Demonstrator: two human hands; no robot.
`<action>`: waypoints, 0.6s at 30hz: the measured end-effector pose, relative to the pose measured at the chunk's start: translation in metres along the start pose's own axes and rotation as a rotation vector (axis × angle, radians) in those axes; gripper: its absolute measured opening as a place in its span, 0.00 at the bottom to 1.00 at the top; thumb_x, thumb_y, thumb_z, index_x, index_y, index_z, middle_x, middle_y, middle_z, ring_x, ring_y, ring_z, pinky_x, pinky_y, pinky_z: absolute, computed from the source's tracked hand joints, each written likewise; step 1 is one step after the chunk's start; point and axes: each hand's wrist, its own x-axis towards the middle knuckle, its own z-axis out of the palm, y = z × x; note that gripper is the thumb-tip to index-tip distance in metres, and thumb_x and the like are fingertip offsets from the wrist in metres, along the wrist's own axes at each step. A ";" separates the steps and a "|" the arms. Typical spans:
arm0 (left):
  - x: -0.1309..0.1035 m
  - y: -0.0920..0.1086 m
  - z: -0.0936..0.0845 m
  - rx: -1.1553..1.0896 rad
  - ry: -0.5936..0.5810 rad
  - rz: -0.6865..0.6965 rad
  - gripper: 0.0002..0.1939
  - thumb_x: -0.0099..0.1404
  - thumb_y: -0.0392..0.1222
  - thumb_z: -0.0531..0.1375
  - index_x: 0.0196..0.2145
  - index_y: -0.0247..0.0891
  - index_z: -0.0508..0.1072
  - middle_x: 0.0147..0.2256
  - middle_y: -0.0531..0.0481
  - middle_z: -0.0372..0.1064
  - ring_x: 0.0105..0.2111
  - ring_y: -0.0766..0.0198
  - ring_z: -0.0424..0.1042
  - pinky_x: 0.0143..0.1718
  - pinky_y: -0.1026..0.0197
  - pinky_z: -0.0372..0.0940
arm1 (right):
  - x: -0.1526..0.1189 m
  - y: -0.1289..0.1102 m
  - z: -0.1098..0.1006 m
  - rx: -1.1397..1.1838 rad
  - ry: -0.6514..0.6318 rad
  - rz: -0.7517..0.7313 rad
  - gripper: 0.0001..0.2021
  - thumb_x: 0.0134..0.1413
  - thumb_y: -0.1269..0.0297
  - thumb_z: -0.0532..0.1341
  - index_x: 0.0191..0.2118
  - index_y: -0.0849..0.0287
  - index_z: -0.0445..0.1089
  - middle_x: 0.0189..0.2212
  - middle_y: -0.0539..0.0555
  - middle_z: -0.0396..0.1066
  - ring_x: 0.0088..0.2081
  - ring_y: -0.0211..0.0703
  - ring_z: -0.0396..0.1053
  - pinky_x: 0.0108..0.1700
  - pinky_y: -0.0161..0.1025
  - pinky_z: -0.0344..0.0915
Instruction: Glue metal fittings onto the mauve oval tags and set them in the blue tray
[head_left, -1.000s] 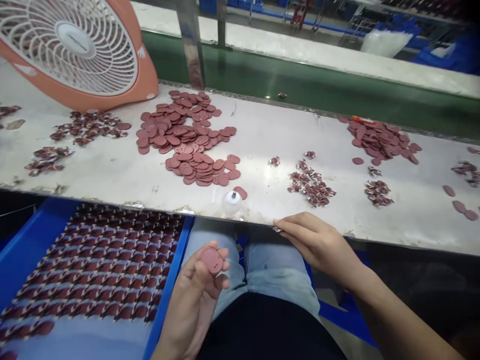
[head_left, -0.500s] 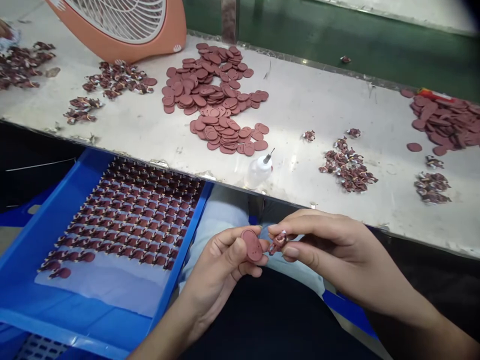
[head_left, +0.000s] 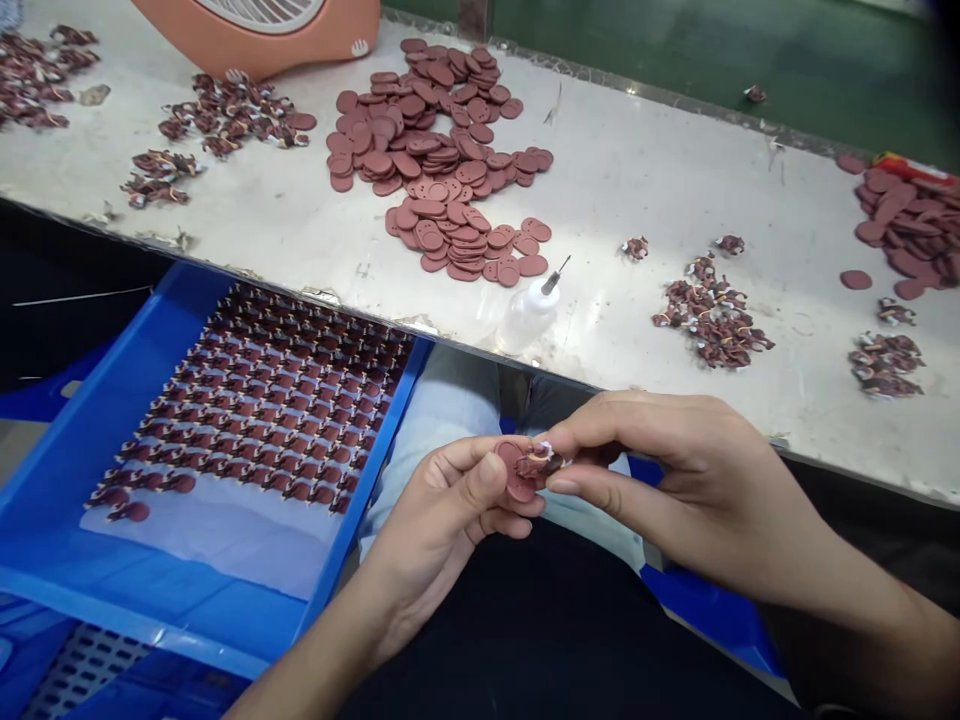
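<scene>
Between thumb and fingers, my left hand (head_left: 457, 495) holds a reddish-brown oval base (head_left: 510, 460), its flat face turned toward my right hand. Pinched in my right hand (head_left: 652, 455) is a small brown figurine (head_left: 541, 458) with white and yellowish details. The figurine lies against the base's face; whether it is seated in the base's holes is hidden. On the table edge beyond my hands stands a white squeeze bottle (head_left: 531, 312) with a thin needle tip. A pile of oval bases (head_left: 442, 150) lies behind the bottle, and loose figurines (head_left: 712, 315) lie to the right.
A blue bin (head_left: 180, 590) at lower left holds rows of figurines on bases over a pale sheet. An orange fan (head_left: 337, 35) stands at the back left. More figurines (head_left: 232, 110) lie near it, and another pile of bases (head_left: 911, 225) is at far right.
My right hand has brought the figurine left from beside the base onto its face. The base stays in my left hand, and the whole view has shifted slightly.
</scene>
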 end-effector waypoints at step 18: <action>0.004 0.000 0.002 -0.060 0.037 -0.043 0.14 0.57 0.50 0.71 0.31 0.36 0.81 0.27 0.51 0.75 0.26 0.71 0.73 0.27 0.72 0.70 | 0.006 0.003 0.000 -0.011 -0.029 -0.050 0.04 0.60 0.70 0.65 0.39 0.53 0.73 0.32 0.45 0.78 0.31 0.36 0.75 0.32 0.34 0.71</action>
